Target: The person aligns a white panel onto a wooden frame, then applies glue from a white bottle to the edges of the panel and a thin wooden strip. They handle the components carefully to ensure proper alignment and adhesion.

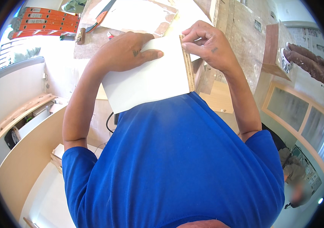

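Note:
A white-faced wooden board (150, 79) rests tilted against the front of my blue shirt. Its raw, layered brown edge (187, 66) faces right. My left hand (126, 53) is closed on the board's far left part, with the thumb lying across the white face and the other fingers hidden behind it. At the far right corner, my right hand (207, 43) is closed in a pinch, thumb and forefinger right by the raw edge. Whatever sits between those fingertips is too small to make out.
A workbench (241, 49) beyond the board carries a handsaw (102, 17) with an orange handle, a white panel (135, 17) and a small wood block (80, 36). An orange ladder (50, 22) lies far left. A curved wooden panel (29, 140) stands left. Two people are at the right.

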The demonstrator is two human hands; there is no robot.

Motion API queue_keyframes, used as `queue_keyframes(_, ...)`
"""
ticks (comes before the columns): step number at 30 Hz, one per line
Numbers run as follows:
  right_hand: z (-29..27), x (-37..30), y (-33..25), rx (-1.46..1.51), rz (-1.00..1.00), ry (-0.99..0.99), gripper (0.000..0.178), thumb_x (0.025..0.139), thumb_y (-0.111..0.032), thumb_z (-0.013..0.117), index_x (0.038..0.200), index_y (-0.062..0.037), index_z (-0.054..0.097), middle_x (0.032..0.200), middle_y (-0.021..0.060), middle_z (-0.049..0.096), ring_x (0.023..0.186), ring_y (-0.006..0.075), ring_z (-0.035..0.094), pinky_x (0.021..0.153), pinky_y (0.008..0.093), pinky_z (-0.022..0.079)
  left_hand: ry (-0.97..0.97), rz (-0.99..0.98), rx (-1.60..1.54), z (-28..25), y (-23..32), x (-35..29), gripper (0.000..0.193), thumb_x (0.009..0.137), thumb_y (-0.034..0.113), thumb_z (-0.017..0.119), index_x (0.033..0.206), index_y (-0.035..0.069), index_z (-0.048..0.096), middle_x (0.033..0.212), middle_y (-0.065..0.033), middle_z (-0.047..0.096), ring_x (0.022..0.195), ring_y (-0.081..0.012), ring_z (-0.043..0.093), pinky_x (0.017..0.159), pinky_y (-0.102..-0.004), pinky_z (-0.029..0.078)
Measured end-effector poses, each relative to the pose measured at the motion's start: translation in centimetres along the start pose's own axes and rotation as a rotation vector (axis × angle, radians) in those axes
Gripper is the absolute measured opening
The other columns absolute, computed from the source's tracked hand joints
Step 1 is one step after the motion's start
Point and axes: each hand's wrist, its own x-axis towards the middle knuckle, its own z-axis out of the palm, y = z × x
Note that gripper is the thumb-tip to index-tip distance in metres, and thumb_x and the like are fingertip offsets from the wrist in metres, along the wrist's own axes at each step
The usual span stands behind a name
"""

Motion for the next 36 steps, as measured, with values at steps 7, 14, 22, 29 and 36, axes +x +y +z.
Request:
queue_keyframes(7,0.6,-0.5,0.3,0.052,-0.040,0.103,0.008,0.082,-0.006,0.075,0.082,0.0019,0.074,0.100,0.0085,0.068,0.081,0.0130,0.066,0.077,0.0270,0.056,0.024,0.027,0.022,-0.1,0.7,-0.6,0.067,0.092,0.058,0.066,0.126,0.000,0.067,0.107,-0.0256,0.071,0.098,-0.0371,0.069,0.086,-0.0440,0.052)
queue_keyframes(14,2.0,-1.6,0.2,-0.017,-0.128,0.257,0.007,0.080,-0.003,0.074,0.084,0.0019,0.073,0.095,0.0090,0.070,0.075,0.0124,0.068,0.071,0.0257,0.056,0.062,0.064,0.045,0.2,1.0,-0.9,0.060,0.093,0.053,0.067,0.122,0.000,0.068,0.100,-0.0252,0.071,0.094,-0.0392,0.067,0.084,-0.0465,0.051)
queue_keyframes(22,3.3,-1.9,1.0,-0.140,-0.222,0.420,0.008,0.081,-0.004,0.074,0.086,0.0017,0.071,0.090,0.0101,0.070,0.071,0.0136,0.068,0.067,0.0262,0.056,0.095,0.076,0.052,0.4,1.2,-0.8,0.060,0.093,0.053,0.067,0.123,0.001,0.067,0.096,-0.0248,0.070,0.091,-0.0392,0.066,0.082,-0.0472,0.050)
queue_keyframes(29,2.0,-1.6,1.2,0.009,-0.025,0.367,0.010,0.086,-0.007,0.074,0.093,0.0006,0.073,0.095,0.0088,0.072,0.073,0.0135,0.069,0.067,0.0263,0.055,0.123,0.104,0.068,0.8,1.1,-0.3,0.061,0.093,0.054,0.067,0.121,0.000,0.068,0.096,-0.0251,0.071,0.088,-0.0375,0.070,0.079,-0.0458,0.052)
queue_keyframes(36,-0.1,-2.5,1.5,-0.119,-0.223,0.169,0.013,0.093,-0.006,0.071,0.104,0.0004,0.074,0.114,0.0097,0.071,0.097,0.0161,0.070,0.083,0.0271,0.059,-0.006,0.008,0.023,0.1,1.7,0.4,0.065,0.092,0.057,0.066,0.123,0.000,0.067,0.098,-0.0247,0.073,0.084,-0.0346,0.073,0.077,-0.0430,0.055)
